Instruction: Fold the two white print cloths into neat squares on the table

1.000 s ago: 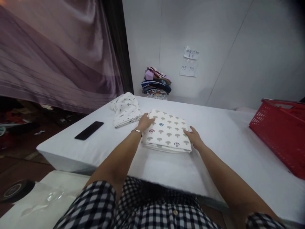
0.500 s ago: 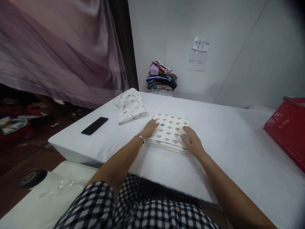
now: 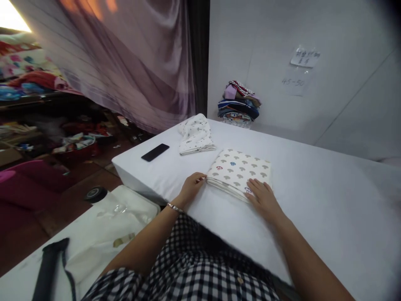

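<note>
A folded white cloth [image 3: 240,170] with grey mushroom-like prints and a few blue, red and purple marks lies flat on the white table [image 3: 313,200]. My left hand [image 3: 191,187] is at its near left corner, thumb and fingers closed on the layered edge. Flat on the near right part of the cloth rests my right hand [image 3: 264,198], fingers stretched out. Farther back to the left is a second white printed cloth [image 3: 197,133], partly folded and partly bunched up.
A black phone [image 3: 155,152] lies near the table's left edge. Folded fabrics [image 3: 239,104] are stacked against the wall. A purple curtain [image 3: 150,62] hangs at the left. Below it, a white surface [image 3: 94,234] carries clear plastic and a roll of tape [image 3: 95,194].
The view has turned left, taking the red container out of sight. My left hand has moved from on top of the cloth to its near left corner. My right hand stays on the cloth.
</note>
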A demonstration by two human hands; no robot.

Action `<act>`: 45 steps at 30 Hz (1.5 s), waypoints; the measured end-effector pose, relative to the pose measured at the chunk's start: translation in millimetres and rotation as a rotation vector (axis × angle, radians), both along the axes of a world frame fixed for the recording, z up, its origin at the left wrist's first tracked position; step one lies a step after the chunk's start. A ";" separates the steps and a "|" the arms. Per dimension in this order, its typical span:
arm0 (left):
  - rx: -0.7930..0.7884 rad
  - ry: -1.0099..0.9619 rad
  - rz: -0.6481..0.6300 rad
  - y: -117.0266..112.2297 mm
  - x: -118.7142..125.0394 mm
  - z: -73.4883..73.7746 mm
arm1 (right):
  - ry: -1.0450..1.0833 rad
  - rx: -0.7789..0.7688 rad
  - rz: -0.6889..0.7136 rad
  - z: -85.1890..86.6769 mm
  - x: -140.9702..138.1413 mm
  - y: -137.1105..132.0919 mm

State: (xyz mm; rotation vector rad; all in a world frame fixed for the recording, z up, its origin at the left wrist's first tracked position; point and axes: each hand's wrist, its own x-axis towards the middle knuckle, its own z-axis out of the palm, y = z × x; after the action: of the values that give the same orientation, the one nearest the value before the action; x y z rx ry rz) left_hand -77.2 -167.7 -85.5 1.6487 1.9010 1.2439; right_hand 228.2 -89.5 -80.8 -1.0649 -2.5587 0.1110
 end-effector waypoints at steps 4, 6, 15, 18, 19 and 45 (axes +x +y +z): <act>-0.013 0.154 0.023 4.1 6.4 1.1 | 0.039 0.170 0.063 0.4 -2.5 -5.2; -0.033 0.251 0.033 7.6 8.9 2.4 | 0.051 0.245 0.119 0.6 -4.9 -7.2; -0.142 0.312 0.138 8.7 18.9 7.4 | 0.072 0.372 0.198 18.5 -36.6 -19.5; -0.149 0.302 0.151 8.0 20.1 7.1 | -0.022 0.317 0.190 26.9 -64.5 -20.9; -0.154 0.297 0.159 7.5 20.3 7.2 | -0.057 0.291 0.171 26.9 -73.3 -20.2; 0.017 0.221 -0.010 6.8 16.0 0.1 | -0.021 0.204 0.147 5.0 -89.0 -17.5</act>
State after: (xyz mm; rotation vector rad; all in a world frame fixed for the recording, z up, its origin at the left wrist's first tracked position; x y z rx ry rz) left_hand -61.2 -160.9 -85.4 1.8699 2.0100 1.1161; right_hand 139.2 -107.1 -75.8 -0.8063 -2.5981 -0.1219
